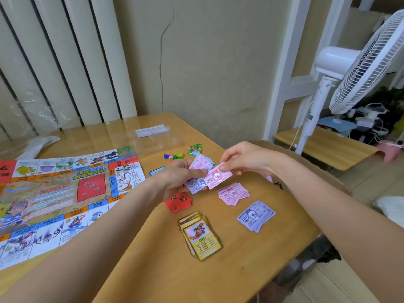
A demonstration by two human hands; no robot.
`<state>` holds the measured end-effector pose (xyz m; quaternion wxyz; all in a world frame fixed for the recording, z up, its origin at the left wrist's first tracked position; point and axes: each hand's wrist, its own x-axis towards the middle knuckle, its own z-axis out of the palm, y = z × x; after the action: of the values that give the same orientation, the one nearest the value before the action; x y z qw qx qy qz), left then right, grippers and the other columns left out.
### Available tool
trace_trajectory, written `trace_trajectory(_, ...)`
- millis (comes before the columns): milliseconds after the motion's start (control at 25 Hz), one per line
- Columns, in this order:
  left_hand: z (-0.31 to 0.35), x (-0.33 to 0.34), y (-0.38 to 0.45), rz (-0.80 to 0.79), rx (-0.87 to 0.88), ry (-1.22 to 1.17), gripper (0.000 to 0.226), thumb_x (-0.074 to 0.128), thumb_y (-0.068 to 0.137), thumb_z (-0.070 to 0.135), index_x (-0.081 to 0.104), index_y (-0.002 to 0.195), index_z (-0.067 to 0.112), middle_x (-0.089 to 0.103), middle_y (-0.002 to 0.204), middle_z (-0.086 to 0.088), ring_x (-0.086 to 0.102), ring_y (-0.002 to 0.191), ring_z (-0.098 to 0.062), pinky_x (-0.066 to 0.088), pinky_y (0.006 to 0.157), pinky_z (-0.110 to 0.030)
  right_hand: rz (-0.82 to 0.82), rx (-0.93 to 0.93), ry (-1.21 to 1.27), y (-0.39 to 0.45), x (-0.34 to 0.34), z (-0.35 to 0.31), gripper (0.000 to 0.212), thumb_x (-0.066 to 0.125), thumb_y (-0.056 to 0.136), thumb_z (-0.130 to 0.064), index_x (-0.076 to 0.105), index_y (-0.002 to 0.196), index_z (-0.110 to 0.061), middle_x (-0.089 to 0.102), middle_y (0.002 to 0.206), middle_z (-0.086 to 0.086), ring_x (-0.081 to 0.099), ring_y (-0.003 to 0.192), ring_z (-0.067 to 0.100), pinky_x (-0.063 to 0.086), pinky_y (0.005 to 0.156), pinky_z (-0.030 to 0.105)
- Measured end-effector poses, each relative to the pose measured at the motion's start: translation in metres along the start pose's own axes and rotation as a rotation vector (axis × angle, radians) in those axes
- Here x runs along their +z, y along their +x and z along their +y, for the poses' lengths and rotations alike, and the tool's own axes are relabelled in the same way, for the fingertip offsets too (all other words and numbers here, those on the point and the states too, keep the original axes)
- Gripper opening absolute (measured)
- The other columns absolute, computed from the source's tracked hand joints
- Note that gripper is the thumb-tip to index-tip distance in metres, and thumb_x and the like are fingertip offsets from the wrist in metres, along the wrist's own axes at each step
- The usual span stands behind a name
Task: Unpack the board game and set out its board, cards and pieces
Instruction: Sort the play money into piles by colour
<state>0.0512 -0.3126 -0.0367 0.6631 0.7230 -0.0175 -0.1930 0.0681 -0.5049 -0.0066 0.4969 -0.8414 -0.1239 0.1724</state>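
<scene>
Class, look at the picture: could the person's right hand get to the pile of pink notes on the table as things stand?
Probably yes. The right hand pinches one pink note just above the pink pile, and nothing lies between them; it would need to release that note first.

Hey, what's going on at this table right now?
A person is sorting a board game's play money. The left hand holds a mixed bundle of notes, and the right hand pinches a pink note from it. Pink and purple piles already lie on the table, beside red cards and yellow cards. The board is unfolded on the left.
</scene>
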Motion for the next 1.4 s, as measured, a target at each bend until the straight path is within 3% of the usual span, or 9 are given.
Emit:
trace_trajectory(120,0.002,0.001,-0.001,-0.023,0.032,0.013,0.011,0.060,0.086,0.003,0.066,0.091,0.011,0.070,0.084,-0.005,0.066,0.067,-0.011,0.054,0.070,-0.024,0.074,-0.031,0.100,0.001,0.001,-0.003,0.010,0.068,0.080,0.001,0.061,0.081,-0.007,0.061,0.076,0.009,0.053,0.059,0.008,0.041,0.048,0.016)
trace_trajectory(280,0.003,-0.002,-0.001,-0.022,0.060,0.092,0.017,0.058,0.086,-0.003,0.065,0.091,0.011,0.070,0.076,-0.001,0.066,0.059,-0.006,0.053,0.061,-0.018,0.131,-0.039,0.114,0.006,0.010,-0.008,0.011,0.067,0.081,0.001,0.060,0.089,-0.002,0.060,0.069,0.011,0.048,0.048,0.008,0.036,0.041,0.017)
trace_trajectory(440,0.006,-0.004,-0.002,0.066,0.032,-0.111,0.021,0.053,0.085,-0.012,0.062,0.092,0.005,0.072,0.073,-0.006,0.067,0.053,-0.009,0.054,0.054,-0.021,0.226,-0.088,-0.178,0.010,0.014,-0.013,0.014,0.060,0.084,0.003,0.056,0.090,-0.009,0.048,0.054,0.006,0.043,0.037,0.008,0.031,0.035,0.014)
trace_trajectory(600,0.007,-0.007,-0.005,0.027,0.052,-0.307,0.027,0.048,0.084,-0.018,0.057,0.104,-0.002,0.073,0.082,-0.012,0.071,0.063,-0.014,0.058,0.058,-0.023,0.438,-0.199,-0.722,0.016,0.010,-0.015,0.015,0.053,0.087,-0.006,0.068,0.088,-0.009,0.058,0.073,0.006,0.055,0.071,0.023,0.041,0.060,0.022)
trace_trajectory(680,0.008,-0.005,-0.009,-0.018,0.070,-0.275,0.025,0.050,0.084,-0.017,0.060,0.100,0.000,0.073,0.073,-0.008,0.071,0.062,-0.014,0.057,0.059,-0.022,0.410,-0.271,-0.612,0.019,0.019,-0.018,0.016,0.059,0.088,-0.017,0.071,0.084,-0.007,0.068,0.078,0.012,0.061,0.073,0.021,0.047,0.068,0.028)
trace_trajectory(800,0.011,-0.003,-0.011,-0.049,0.098,-0.220,0.023,0.053,0.084,-0.015,0.061,0.095,0.003,0.073,0.072,-0.006,0.070,0.062,-0.013,0.057,0.062,-0.021,0.271,-0.245,-0.405,0.018,0.031,-0.025,0.027,0.073,0.078,-0.032,0.068,0.074,-0.006,0.067,0.059,0.006,0.053,0.047,-0.001,0.040,0.051,0.012)
trace_trajectory(1120,0.007,-0.014,-0.015,-0.007,0.094,-0.327,0.018,0.053,0.086,-0.008,0.064,0.094,0.003,0.073,0.078,-0.009,0.070,0.064,-0.013,0.057,0.066,-0.024,0.269,-0.133,-0.087,-0.002,0.014,-0.021,0.012,0.072,0.079,-0.007,0.067,0.082,0.003,0.052,0.057,0.007,0.037,0.034,0.002,0.032,0.040,0.012)
trace_trajectory(1280,0.006,-0.012,-0.015,0.056,0.051,-0.236,0.014,0.055,0.087,-0.006,0.064,0.089,0.005,0.072,0.070,-0.006,0.068,0.057,-0.011,0.057,0.057,-0.020,0.198,-0.047,-0.071,-0.016,0.002,-0.010,0.016,0.063,0.084,0.000,0.064,0.096,0.011,0.057,0.061,0.004,0.045,0.036,-0.002,0.036,0.040,0.010)
trace_trajectory(1400,0.000,-0.016,-0.013,0.113,0.012,-0.169,0.012,0.058,0.086,-0.004,0.064,0.092,0.004,0.072,0.069,-0.004,0.068,0.056,-0.010,0.056,0.055,-0.019,0.113,0.033,-0.046,-0.019,-0.004,0.009,0.016,0.061,0.083,0.005,0.061,0.099,0.001,0.060,0.063,0.002,0.049,0.049,0.008,0.040,0.047,0.016)
